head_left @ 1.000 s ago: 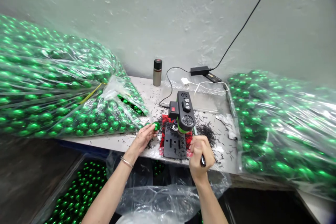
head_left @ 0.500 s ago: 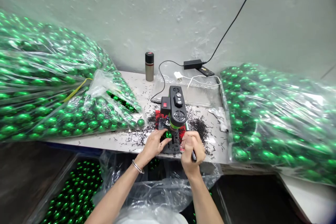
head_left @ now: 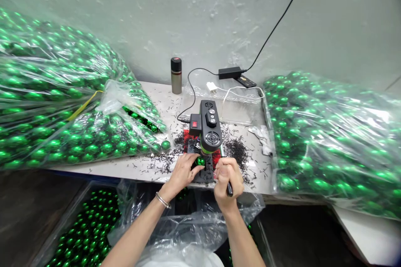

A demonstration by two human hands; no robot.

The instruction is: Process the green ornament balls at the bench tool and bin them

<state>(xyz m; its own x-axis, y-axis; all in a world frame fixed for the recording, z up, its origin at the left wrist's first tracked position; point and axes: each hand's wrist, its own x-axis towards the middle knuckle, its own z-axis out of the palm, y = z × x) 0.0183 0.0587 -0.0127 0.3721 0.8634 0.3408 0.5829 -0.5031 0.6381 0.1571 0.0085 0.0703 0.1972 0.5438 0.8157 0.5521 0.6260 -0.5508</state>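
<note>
A black bench machine [head_left: 211,127] with a red switch stands mid-table, its head above a dark base plate [head_left: 206,175]. Under that head sits a shiny green ball [head_left: 201,161], pinched between the thumb and fingers of my left hand [head_left: 184,171]. My right hand [head_left: 229,180] is wrapped round a black lever handle [head_left: 229,190] at the machine's right side. Small black pins [head_left: 237,153] lie scattered around the base, with red material [head_left: 216,157] beneath it. Another green ball [head_left: 165,145] rests at the mouth of the left bag.
Big clear bags of green balls lie left [head_left: 62,104] and right [head_left: 326,142]. A bottle [head_left: 176,76], power adapter [head_left: 231,72], white plug [head_left: 211,87] and white glove-like cloth [head_left: 262,138] are on the table. Below, an open container [head_left: 84,225] holds many green balls.
The view has shifted slightly, so everything sits a little further left and up. Both hands keep the same hold, the left on the ball, the right on the lever handle.
</note>
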